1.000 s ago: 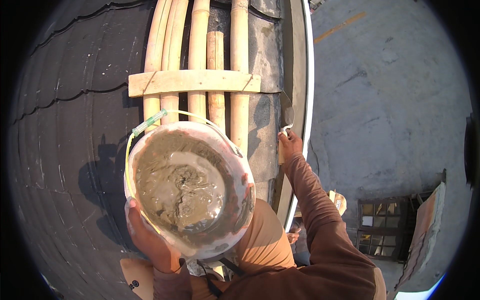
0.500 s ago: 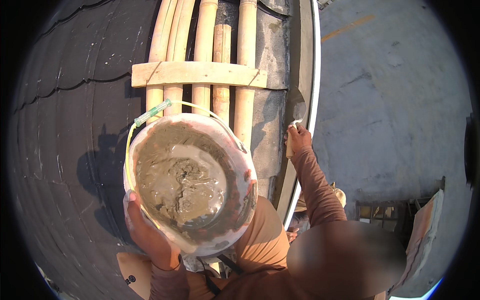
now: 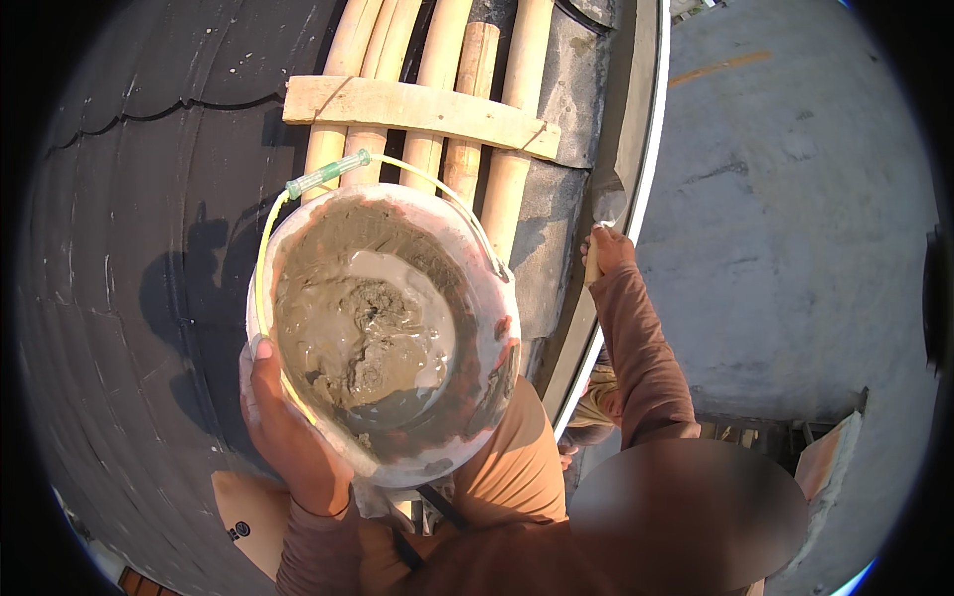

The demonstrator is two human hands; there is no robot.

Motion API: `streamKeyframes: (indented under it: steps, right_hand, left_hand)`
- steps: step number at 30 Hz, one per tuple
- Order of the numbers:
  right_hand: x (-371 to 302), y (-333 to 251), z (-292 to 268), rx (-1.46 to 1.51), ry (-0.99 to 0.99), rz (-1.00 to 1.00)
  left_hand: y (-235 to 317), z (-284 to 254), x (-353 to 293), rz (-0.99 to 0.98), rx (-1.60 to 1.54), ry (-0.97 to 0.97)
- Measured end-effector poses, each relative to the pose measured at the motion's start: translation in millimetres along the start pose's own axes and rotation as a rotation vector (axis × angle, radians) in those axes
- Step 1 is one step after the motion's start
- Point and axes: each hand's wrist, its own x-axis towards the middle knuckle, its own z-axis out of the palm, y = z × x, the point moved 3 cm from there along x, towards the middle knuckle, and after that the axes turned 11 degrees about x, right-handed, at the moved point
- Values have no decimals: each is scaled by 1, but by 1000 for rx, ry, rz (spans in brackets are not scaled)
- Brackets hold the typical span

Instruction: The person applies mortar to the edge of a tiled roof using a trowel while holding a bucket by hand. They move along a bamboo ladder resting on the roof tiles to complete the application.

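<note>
Wet grey mortar partly fills a white, smeared bucket in front of me. My left hand grips the bucket's near left side, thumb over the rim. A yellow wire handle with a green grip leans over the bucket's far left edge. Out to the right, my right hand is closed round the pale handle of a trowel. The trowel's grey blade lies on or just above the narrow mortared strip along the roof's edge; contact cannot be made out.
Bamboo poles tied under a wooden crosspiece lie beyond the bucket. Dark roof tiles spread to the left. Past the white edge on the right, a grey surface lies lower. Another person is partly visible below the edge.
The view has shifted and tilted slightly, so poles and roof edge appear farther right and higher. My right hand, with the trowel, appears slightly farther up and right. My left hand keeps its hold.
</note>
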Motion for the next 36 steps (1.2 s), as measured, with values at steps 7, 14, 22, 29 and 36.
streamKeyframes:
  steps: [7,14,22,29,36]
  right_hand:
    - [-77,86,-44,-93,-47,180]
    - [-37,13,-15,-121,-91,0]
    - [-25,30,-13,-60,26,161]
    - [-103,61,-57,-149,-105,251]
    - [-25,-82,3,-163,-44,-14]
  left_hand:
    - [4,2,-1,13,18,25]
    - [7,2,-2,-3,74,37]
    - [7,6,-5,24,86,49]
    - [5,-5,1,77,195,-15]
    - [6,-5,0,65,179,36]
